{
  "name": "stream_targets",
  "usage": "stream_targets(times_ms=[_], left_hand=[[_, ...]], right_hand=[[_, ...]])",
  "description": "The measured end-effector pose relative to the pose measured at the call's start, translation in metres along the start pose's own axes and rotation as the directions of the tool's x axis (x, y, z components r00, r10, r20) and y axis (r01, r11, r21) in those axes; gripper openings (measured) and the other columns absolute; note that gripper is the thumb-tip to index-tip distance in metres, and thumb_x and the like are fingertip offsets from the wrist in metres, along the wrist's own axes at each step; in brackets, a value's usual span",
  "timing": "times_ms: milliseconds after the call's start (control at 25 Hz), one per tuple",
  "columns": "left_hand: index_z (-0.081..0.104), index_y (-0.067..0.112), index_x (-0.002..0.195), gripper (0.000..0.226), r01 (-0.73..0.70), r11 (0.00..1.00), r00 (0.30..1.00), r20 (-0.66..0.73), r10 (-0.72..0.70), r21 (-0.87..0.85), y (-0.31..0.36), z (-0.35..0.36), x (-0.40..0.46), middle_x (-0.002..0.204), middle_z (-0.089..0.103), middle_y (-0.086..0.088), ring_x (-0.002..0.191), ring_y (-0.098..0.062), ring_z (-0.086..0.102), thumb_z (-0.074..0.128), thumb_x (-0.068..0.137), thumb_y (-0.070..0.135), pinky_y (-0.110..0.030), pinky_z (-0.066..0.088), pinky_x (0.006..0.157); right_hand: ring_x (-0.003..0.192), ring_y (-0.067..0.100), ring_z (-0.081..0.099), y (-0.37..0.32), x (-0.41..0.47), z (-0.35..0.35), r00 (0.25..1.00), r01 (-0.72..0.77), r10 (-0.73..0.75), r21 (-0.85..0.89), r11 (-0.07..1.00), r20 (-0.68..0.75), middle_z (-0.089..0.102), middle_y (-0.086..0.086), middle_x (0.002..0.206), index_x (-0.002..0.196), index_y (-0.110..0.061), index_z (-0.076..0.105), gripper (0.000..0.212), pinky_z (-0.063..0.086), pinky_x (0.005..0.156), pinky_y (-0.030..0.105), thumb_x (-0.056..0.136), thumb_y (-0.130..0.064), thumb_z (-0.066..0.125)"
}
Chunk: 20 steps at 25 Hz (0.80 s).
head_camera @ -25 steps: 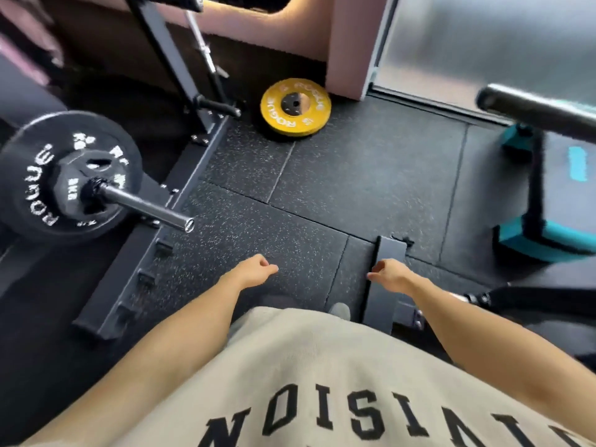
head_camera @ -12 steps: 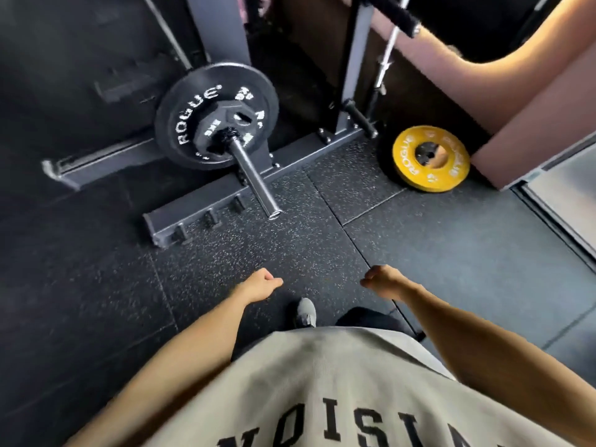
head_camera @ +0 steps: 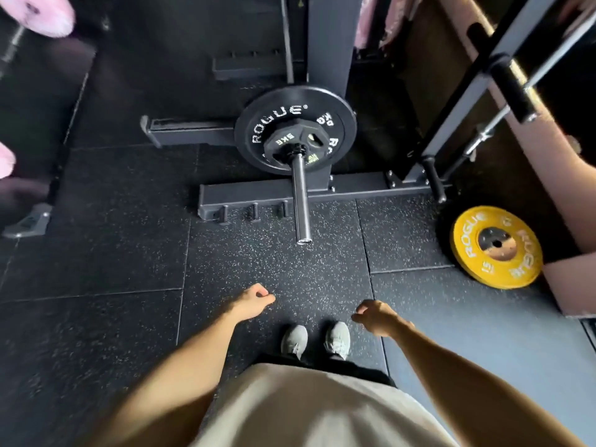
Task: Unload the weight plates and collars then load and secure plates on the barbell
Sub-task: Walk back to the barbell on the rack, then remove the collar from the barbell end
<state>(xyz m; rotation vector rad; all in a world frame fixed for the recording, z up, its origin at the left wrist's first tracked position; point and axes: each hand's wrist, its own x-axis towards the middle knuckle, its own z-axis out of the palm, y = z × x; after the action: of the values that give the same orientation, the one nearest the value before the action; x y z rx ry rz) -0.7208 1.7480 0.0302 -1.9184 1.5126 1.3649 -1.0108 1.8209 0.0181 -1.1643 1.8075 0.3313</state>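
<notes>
In the head view, the person stands on the speckled black rubber floor (head_camera: 135,259), facing the end of the barbell sleeve (head_camera: 300,201), which juts toward them from the rack. Both arms hang forward and low. The left hand (head_camera: 254,301) is empty, its grip loosely curled round nothing, fingers relaxed. The right hand (head_camera: 374,316) is likewise empty, fingers drooping in a loose curl. Neither hand touches any equipment; both are well apart from the sleeve.

On the sleeve sits a large black plate (head_camera: 283,117) marked ROGUE, with a smaller black plate (head_camera: 292,141) marked 5KG in front of it. A spring collar (head_camera: 296,151) sits against the small plate, so this end is loaded. The rest of the sleeve is bare metal.

A yellow plate (head_camera: 516,266) marked 15 leans against the pink wall base (head_camera: 571,285) at the right, off the bar. Grey shoes (head_camera: 294,341) show between the hands, above a beige shirt (head_camera: 306,411).
</notes>
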Motion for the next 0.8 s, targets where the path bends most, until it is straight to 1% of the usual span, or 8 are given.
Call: stream_targets(times_ms=[80,200,280,320,400,480,560,800], left_hand=[[0.052,0.024,0.124,0.035,-0.016,0.999,0.998,-0.057,0.013,-0.050,0.011,-0.003,-0.001,0.115,0.057,-0.001,0.090,-0.018,0.053,0.050,0.098,0.047,-0.029,0.038,0.071],[0.049,0.022,0.125,0.034,-0.083,0.994,0.989,-0.127,0.073,-0.077,0.033,-0.031,-0.005,0.102,0.052,0.001,0.077,-0.013,0.050,0.048,0.100,0.045,-0.027,0.034,0.063],[0.049,0.023,0.129,0.037,-0.143,0.986,0.975,-0.183,0.125,-0.090,0.045,-0.056,-0.003,0.106,0.053,0.001,0.084,-0.015,0.053,0.048,0.100,0.046,-0.027,0.036,0.067],[0.049,0.024,0.130,0.037,-0.167,0.981,0.968,-0.207,0.144,-0.095,0.051,-0.068,-0.002,0.108,0.054,0.000,0.086,-0.016,0.054,0.047,0.100,0.047,-0.028,0.036,0.069],[0.048,0.026,0.129,0.036,-0.218,0.970,0.947,-0.263,0.184,-0.106,0.062,-0.097,0.000,0.105,0.056,0.000,0.081,-0.016,0.054,0.047,0.100,0.047,-0.028,0.034,0.066],[0.050,0.026,0.127,0.036,-0.275,0.954,0.916,-0.335,0.221,-0.122,0.073,-0.126,0.004,0.104,0.059,0.000,0.076,-0.016,0.056,0.048,0.099,0.048,-0.029,0.036,0.066],[0.052,0.028,0.125,0.035,-0.327,0.935,0.883,-0.397,0.250,-0.137,0.084,-0.154,0.010,0.109,0.059,0.000,0.087,-0.018,0.059,0.051,0.097,0.049,-0.031,0.042,0.077],[0.054,0.039,0.113,0.029,-0.386,0.915,0.807,-0.523,0.274,-0.117,0.128,-0.230,0.049,0.105,0.066,0.003,0.087,-0.017,0.063,0.052,0.091,0.057,-0.033,0.048,0.084]], right_hand=[[0.113,0.024,0.061,-0.001,0.010,-0.020,0.999,0.046,-0.046,-0.025,0.999,-0.018,0.063,0.009,0.127,0.123,-0.013,0.061,0.036,0.044,0.080,0.023,0.095,-0.035,0.058],[0.115,0.025,0.060,-0.022,0.008,-0.060,0.993,0.098,-0.098,0.010,0.995,-0.061,0.061,0.010,0.129,0.127,-0.009,0.059,0.038,0.040,0.075,0.020,0.097,-0.032,0.056],[0.119,0.026,0.058,-0.041,0.004,-0.088,0.983,0.139,-0.132,0.048,0.989,-0.127,0.059,0.011,0.132,0.130,-0.009,0.057,0.039,0.041,0.080,0.021,0.097,-0.029,0.056],[0.119,0.027,0.057,-0.049,0.007,-0.099,0.979,0.142,-0.123,0.112,0.983,-0.165,0.060,0.011,0.131,0.129,-0.010,0.058,0.039,0.041,0.081,0.021,0.094,-0.028,0.059],[0.117,0.028,0.058,-0.072,0.009,-0.123,0.959,0.179,-0.132,0.175,0.968,-0.249,0.062,0.011,0.127,0.127,-0.010,0.059,0.039,0.040,0.080,0.022,0.092,-0.028,0.063],[0.107,0.026,0.061,-0.094,0.014,-0.146,0.933,0.241,-0.185,0.153,0.958,-0.308,0.063,0.011,0.124,0.124,-0.011,0.060,0.037,0.043,0.082,0.024,0.091,-0.028,0.063],[0.101,0.021,0.061,-0.116,0.019,-0.172,0.896,0.307,-0.246,0.114,0.945,-0.369,0.064,0.008,0.124,0.123,-0.011,0.061,0.035,0.045,0.082,0.024,0.092,-0.028,0.063],[0.109,0.024,0.063,-0.170,0.059,-0.264,0.807,0.413,-0.336,0.057,0.909,-0.485,0.067,0.009,0.121,0.118,-0.010,0.065,0.031,0.046,0.089,0.027,0.091,-0.027,0.063]])
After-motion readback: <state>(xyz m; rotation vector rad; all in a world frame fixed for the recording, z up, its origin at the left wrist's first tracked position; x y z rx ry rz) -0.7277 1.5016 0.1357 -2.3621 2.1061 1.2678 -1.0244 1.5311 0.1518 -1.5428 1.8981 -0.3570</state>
